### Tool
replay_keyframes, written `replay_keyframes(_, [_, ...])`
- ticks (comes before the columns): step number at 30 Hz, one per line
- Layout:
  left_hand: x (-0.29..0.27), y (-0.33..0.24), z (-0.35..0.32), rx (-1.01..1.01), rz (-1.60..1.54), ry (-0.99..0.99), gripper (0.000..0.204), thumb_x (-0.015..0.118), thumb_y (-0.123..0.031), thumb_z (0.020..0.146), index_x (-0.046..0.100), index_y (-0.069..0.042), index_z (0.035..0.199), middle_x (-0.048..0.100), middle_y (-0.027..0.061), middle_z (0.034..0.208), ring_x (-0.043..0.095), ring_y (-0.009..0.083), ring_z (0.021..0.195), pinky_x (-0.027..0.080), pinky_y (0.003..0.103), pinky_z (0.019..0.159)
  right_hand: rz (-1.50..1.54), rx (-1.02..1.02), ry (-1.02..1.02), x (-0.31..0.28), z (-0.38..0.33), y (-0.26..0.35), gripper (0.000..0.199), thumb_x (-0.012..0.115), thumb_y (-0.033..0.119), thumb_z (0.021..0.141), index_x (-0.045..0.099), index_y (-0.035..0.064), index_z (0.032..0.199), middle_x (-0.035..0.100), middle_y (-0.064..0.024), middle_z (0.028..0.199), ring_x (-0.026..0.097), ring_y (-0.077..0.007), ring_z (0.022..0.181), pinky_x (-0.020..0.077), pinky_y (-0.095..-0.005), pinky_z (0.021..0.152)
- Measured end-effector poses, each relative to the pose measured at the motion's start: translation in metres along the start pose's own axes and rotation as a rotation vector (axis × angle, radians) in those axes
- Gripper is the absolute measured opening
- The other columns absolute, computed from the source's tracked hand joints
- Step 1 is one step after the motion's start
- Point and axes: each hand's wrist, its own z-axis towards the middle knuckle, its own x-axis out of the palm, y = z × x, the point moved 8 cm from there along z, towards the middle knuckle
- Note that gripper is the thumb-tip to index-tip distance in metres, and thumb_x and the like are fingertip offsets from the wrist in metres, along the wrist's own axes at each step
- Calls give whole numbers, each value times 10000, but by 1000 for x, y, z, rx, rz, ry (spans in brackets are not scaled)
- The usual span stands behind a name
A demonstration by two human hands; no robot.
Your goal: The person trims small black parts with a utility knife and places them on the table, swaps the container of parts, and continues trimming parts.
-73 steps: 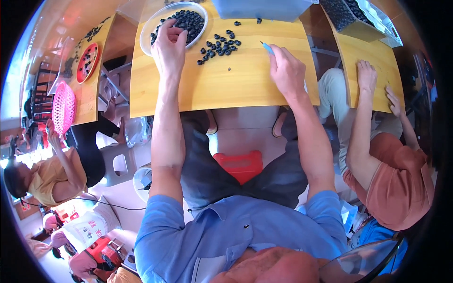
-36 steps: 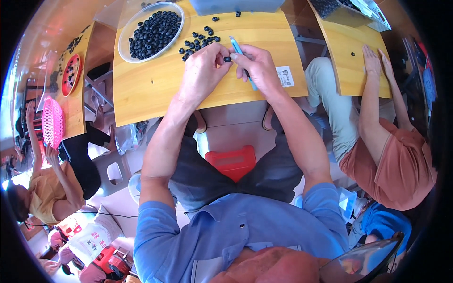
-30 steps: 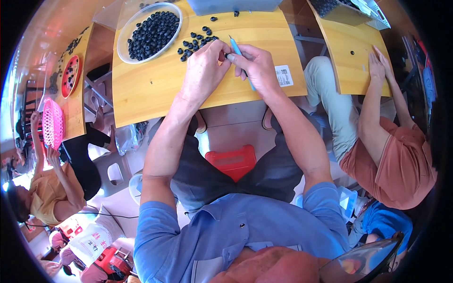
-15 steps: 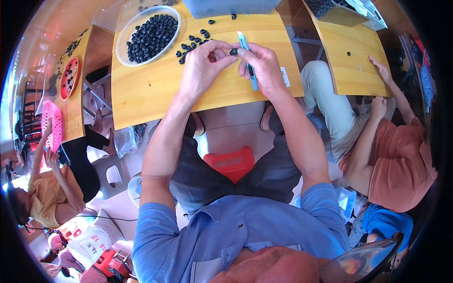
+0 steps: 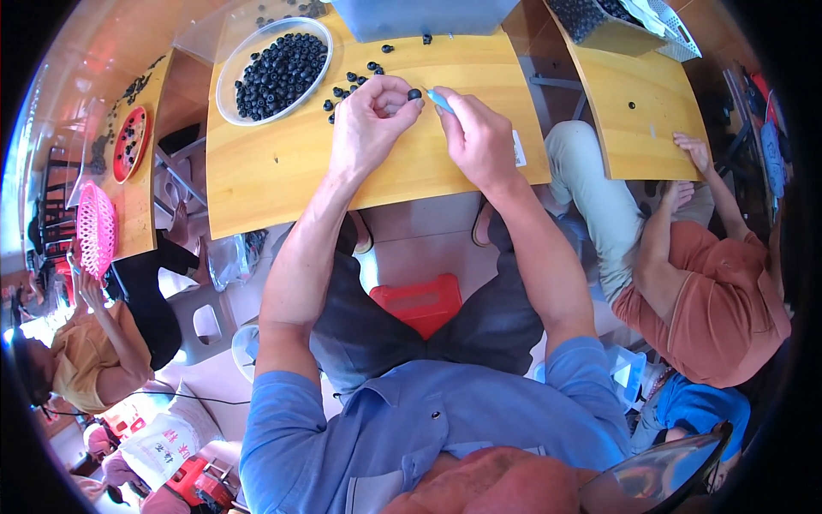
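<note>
Between the thumb and fingers of my left hand (image 5: pixel 370 124) is a small dark round bead (image 5: pixel 414 94), held up over the wooden table (image 5: pixel 282 193). My right hand (image 5: pixel 481 141) is closed round a slim light-blue utility knife (image 5: pixel 440 101). Its tip points left, close to the bead; whether it touches I cannot tell. Most of the knife is hidden in my palm. Several loose dark beads (image 5: pixel 352 77) lie just beyond my left hand. Left of them stands a clear round bowl (image 5: pixel 220 92), heaped with similar dark beads.
A translucent bluish bin (image 5: pixel 419 19) stands at the table's far edge. A white card (image 5: pixel 518 148) lies near the right edge. On the right-hand table (image 5: pixel 655 137) rest a single bead and a co-worker's hand (image 5: pixel 692 152). At left are a red plate (image 5: pixel 117 163) and a pink basket (image 5: pixel 96 230).
My right hand has turned the knife from lying across the fingers to pointing its tip at the bead. It has moved slightly away from my left hand, which still pinches the bead.
</note>
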Motion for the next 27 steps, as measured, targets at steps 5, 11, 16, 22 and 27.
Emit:
replay_keyframes(5, [-2, 0, -1, 2, -19, -5, 223, 800, -123, 894, 695, 0, 1048, 758, 28, 872, 666, 42, 780, 559, 222, 752, -172, -157, -7, 3, 0, 8, 265, 746, 35, 868, 682, 34, 1125, 645, -65, 759, 669, -220, 653, 517, -357, 550])
replay_keyframes(11, [-1, -13, -3, 37, 35, 15, 199, 761, -26, 926, 673, 32, 1095, 734, 22, 977, 664, 68, 870, 535, 221, 801, -256, -192, 0, 2, 0, 10, 250, 734, 44, 882, 678, 29, 1125, 606, -46, 725, 648, -195, 631, 505, -349, 534])
replay_keyframes(16, [-4, -14, -3, 52, 82, -4, 207, 778, -39, 919, 694, 30, 1095, 718, 5, 946, 636, 51, 834, 524, 211, 779, -277, -197, 2, 4, 0, 11, 247, 727, 48, 891, 674, 22, 1131, 600, -48, 720, 644, -196, 627, 506, -348, 532])
replay_keyframes(22, [-5, -20, -6, 62, 126, -27, 206, 783, -50, 913, 703, 29, 1086, 720, 3, 927, 638, 47, 825, 524, 210, 757, -286, -206, -8, 3, 0, 12, 258, 726, 40, 885, 676, 14, 1137, 602, -47, 720, 646, -194, 629, 509, -347, 528])
replay_keyframes(27, [-5, -23, -6, 106, 167, -39, 213, 787, -63, 913, 703, 32, 1084, 744, 23, 935, 658, 56, 823, 532, 218, 745, -294, -201, 9, 5, -1, 10, 285, 716, 15, 868, 672, 6, 1150, 600, -49, 718, 653, -196, 638, 512, -347, 528])
